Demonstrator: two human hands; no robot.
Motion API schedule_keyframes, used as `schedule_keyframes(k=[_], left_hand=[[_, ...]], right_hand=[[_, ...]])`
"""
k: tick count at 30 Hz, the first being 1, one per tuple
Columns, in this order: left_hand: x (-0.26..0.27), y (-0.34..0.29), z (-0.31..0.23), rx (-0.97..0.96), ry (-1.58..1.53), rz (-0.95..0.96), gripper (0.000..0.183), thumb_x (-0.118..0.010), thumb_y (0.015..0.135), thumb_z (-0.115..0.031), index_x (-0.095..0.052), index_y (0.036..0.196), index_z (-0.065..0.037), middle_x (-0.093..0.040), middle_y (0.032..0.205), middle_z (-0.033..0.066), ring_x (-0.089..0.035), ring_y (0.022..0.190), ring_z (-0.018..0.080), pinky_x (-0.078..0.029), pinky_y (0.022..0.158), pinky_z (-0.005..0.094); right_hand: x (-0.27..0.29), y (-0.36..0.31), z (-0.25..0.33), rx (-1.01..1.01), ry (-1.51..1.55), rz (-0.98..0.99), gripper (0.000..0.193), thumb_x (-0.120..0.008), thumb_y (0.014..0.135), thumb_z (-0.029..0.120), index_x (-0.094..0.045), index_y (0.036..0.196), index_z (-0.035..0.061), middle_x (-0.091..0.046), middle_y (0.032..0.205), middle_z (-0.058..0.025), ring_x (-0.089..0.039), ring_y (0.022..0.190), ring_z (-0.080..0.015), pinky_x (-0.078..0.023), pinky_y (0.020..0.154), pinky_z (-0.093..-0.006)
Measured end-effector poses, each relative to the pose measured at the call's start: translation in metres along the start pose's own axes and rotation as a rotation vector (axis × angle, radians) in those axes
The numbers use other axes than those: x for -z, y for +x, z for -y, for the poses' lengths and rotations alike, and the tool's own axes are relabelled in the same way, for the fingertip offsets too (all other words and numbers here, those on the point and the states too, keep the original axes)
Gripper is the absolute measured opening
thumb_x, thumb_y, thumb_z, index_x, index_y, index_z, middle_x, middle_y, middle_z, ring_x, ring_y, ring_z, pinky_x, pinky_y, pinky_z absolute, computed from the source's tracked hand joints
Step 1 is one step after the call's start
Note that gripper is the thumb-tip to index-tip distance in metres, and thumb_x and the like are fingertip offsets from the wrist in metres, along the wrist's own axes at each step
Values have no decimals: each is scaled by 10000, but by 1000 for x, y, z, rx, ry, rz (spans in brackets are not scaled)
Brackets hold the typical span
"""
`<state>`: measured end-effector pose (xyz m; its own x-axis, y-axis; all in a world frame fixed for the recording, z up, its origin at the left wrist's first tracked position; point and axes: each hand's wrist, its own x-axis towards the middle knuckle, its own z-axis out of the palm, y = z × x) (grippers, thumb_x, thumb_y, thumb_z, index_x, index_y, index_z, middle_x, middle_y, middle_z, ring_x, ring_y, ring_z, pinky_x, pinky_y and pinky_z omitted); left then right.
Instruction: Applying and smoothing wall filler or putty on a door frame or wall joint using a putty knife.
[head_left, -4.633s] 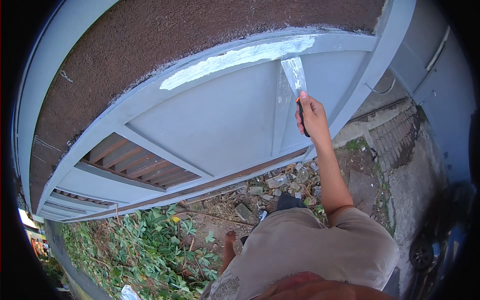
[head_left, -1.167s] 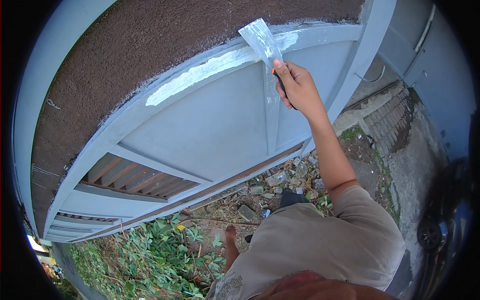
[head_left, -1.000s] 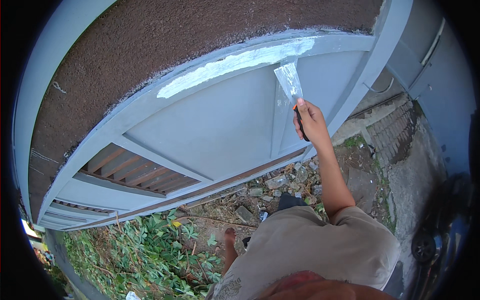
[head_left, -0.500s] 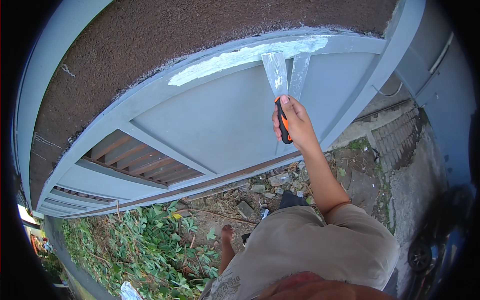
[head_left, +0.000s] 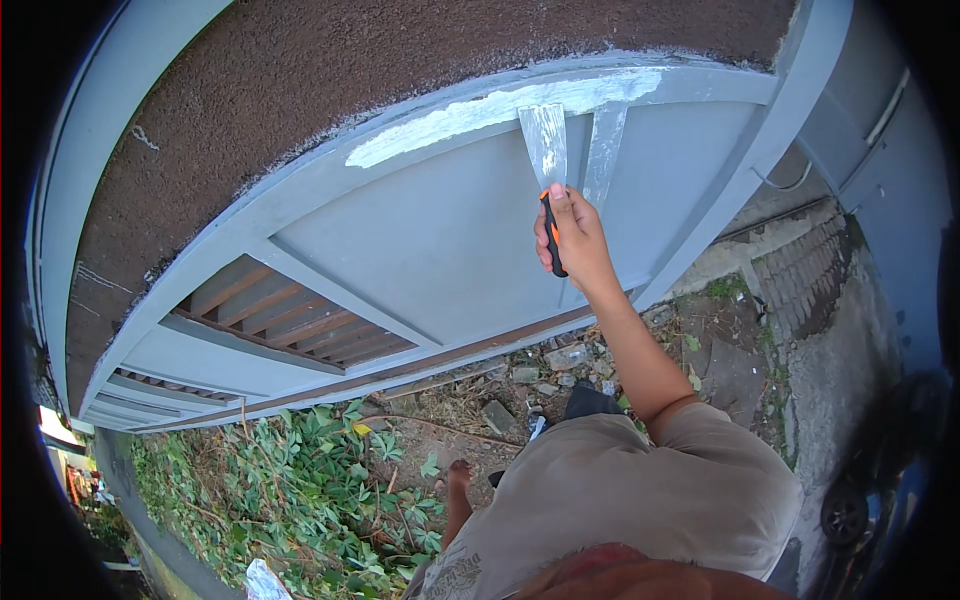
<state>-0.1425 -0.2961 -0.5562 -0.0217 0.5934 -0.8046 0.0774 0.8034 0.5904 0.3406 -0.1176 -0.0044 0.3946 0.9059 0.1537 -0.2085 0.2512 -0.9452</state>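
My right hand (head_left: 572,238) is closed around the black and orange handle of a putty knife (head_left: 545,140), thumb lying along the handle's top. The knife's wide metal blade is smeared with white, and its tip overlaps the lower edge of a long streak of white putty (head_left: 440,128). This streak runs along the curved upper rail of a grey panelled gate or wall (head_left: 420,225). Low beside my body hangs my left hand (head_left: 459,474), small in the picture, its fingers loosely apart with nothing seen in them.
A rough brown surface (head_left: 330,75) lies beyond the rail. Slatted openings (head_left: 285,315) break the panel at left. Leafy plants (head_left: 310,480) and rubble (head_left: 525,375) cover the ground below it. A concrete strip (head_left: 840,360) and a dark wheel (head_left: 845,515) are at right.
My right hand and the putty knife have shifted slightly left along the rail, and the handle has turned a little. My left hand has turned slightly, its fingers showing more apart.
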Motion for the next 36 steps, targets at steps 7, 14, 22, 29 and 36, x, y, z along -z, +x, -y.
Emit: schedule_keyframes(k=[7, 14, 22, 29, 36], left_hand=[[9, 4, 9, -58, 9, 96, 207, -522, 1000, -235, -636, 949, -70, -669, 788, 81, -607, 614, 174, -497, 511, 334], [3, 9, 1, -21, -164, 126, 241, -497, 1010, -238, -645, 931, -65, -664, 786, 74, -618, 628, 177, -519, 531, 337], [-5, 15, -2, -188, 301, 40, 217, -495, 1019, -242, -630, 964, -81, -654, 778, 54, -623, 639, 176, -510, 513, 351], [-11, 7, -23, -269, 420, 90, 201, -501, 1012, -255, -610, 936, -103, -629, 707, 44, -606, 598, 166, -454, 471, 334], [-6, 18, 3, -147, 41, 156, 215, -509, 1006, -255, -618, 920, -90, -633, 694, 55, -567, 523, 171, -471, 474, 330]], right_hand=[[-8, 24, 45, 20, -30, -41, 475, -441, 1054, 512, -482, 904, 63, -495, 602, -35, -478, 420, -108, -389, 384, -271], [-11, -4, 30, 175, 38, -33, 433, -443, 1066, 466, -492, 933, 57, -499, 595, -42, -483, 412, -111, -390, 384, -272], [-21, 4, -2, -8, -59, 23, 435, -449, 1060, 482, -504, 938, 68, -495, 599, -34, -462, 399, -108, -388, 368, -266], [-33, 8, 40, 117, 30, 18, 447, -456, 1053, 500, -510, 959, 66, -498, 599, -32, -467, 404, -109, -387, 368, -265], [-30, -2, 13, -93, 64, 79, 440, -448, 1058, 492, -497, 922, 76, -508, 604, -36, -484, 411, -119, -403, 378, -268]])
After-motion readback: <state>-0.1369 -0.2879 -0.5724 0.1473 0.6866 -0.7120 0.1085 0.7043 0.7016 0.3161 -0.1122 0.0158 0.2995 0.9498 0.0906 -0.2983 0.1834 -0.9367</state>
